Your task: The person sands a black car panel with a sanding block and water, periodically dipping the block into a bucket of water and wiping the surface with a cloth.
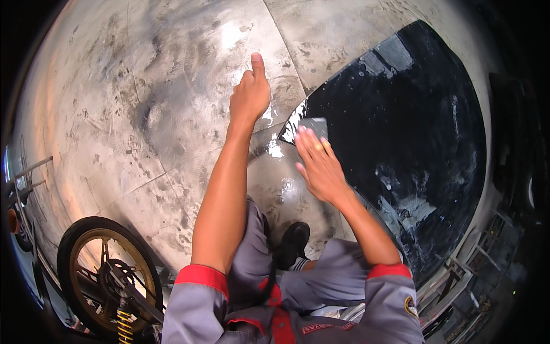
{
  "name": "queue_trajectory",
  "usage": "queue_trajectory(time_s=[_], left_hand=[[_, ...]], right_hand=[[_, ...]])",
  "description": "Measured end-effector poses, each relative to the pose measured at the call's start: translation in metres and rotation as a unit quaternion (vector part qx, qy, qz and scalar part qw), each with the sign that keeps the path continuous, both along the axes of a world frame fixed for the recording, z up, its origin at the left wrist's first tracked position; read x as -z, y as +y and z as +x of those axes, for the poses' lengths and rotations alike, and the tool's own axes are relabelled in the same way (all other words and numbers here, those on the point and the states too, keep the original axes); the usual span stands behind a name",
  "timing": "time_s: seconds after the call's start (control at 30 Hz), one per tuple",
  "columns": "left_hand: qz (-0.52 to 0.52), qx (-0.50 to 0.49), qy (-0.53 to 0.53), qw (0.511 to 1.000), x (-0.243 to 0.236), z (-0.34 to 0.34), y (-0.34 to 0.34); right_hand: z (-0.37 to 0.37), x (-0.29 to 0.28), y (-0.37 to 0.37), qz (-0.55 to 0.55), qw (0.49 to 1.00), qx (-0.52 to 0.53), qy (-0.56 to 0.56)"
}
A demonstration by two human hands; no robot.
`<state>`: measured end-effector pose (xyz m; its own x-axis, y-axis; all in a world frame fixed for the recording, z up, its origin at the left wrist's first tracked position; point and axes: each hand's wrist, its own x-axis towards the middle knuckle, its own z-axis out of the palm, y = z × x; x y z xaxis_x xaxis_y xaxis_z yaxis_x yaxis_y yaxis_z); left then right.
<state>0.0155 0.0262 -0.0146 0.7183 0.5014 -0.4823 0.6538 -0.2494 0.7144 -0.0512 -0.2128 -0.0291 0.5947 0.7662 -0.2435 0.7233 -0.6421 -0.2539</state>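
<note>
My left hand (250, 94) is raised over the floor, its thumb stretched out and its fingers curled in; I see nothing in it. My right hand (319, 163) is at the left corner of a large black panel (395, 135), fingers straight and close together over a small grey rectangular sheet (315, 125) that looks like sandpaper. One end of the sheet sticks out past the fingertips, and the rest is hidden under them. A small yellowish spot shows near my fingers. The panel looks wet, with whitish smears and glare at the corner by the sheet.
Worn, stained grey floor (189, 132) with wet patches lies under and around the panel. A wheel (109, 275) with a gold rim stands at the lower left, a yellow spring (124, 327) next to it. Metal frames (458, 275) line the lower right. My black shoe (293, 243) is below the hands.
</note>
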Motion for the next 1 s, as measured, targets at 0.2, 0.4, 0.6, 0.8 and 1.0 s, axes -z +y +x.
queue_trajectory(time_s=[0.2,0.4,0.6,0.8,1.0], left_hand=[[0.010,0.031,0.000,0.999,0.008,-0.005,-0.005],[0.011,0.056,0.015,0.998,0.005,0.015,-0.022],[-0.045,0.125,0.090,0.987,0.057,0.014,-0.009],[-0.050,0.249,0.075,0.964,0.059,0.021,-0.029],[-0.013,0.294,0.061,0.954,0.044,0.009,-0.030]], right_hand=[[0.003,0.011,0.039,0.052,0.998,-0.019,0.004],[0.008,0.001,0.007,0.037,0.998,-0.043,0.001],[-0.030,0.000,0.001,0.035,0.999,0.025,0.026],[-0.005,-0.014,-0.069,-0.007,0.991,0.131,0.015],[0.011,0.003,-0.042,0.005,0.981,0.184,-0.067]])
